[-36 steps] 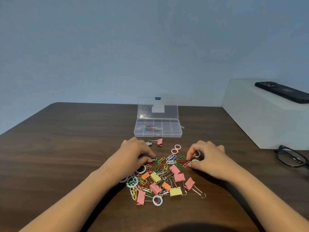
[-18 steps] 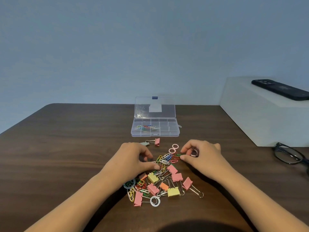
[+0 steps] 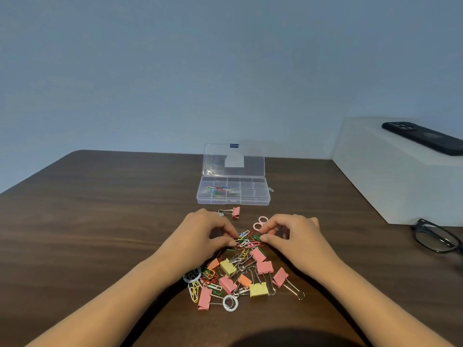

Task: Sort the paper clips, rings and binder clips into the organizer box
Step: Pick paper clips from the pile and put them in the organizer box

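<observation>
Both hands work the far end of the mixed heap on the worktop (image 3: 100, 221). The left hand (image 3: 200, 236) and the right hand (image 3: 298, 236) face each other with fingers curled. The tangle of paper clips (image 3: 246, 241) lies directly between their fingertips. Each hand pinches at the paper clips with thumb and forefinger; the clips are too small to confirm how many each pinch holds.

The organizer box (image 3: 233, 202) sits straight ahead, beyond the hands, with its long axis across the view and its lid (image 3: 234, 159) raised at the far side. Coloured clips already lie in its left compartments. Both hands are about equally near the box; the left hand lines up better with the filled compartments.

One lone binder clip (image 3: 235, 212) lies between the hands and the box, in the direct path. Two pink rings (image 3: 260, 223) lie just beside the right forefinger. The other binder clips (image 3: 264, 267) and a white ring (image 3: 223, 303) lie nearer the person. Glasses (image 3: 437, 236) and a phone (image 3: 423, 138) on a white block (image 3: 400, 186) sit well to the right.
</observation>
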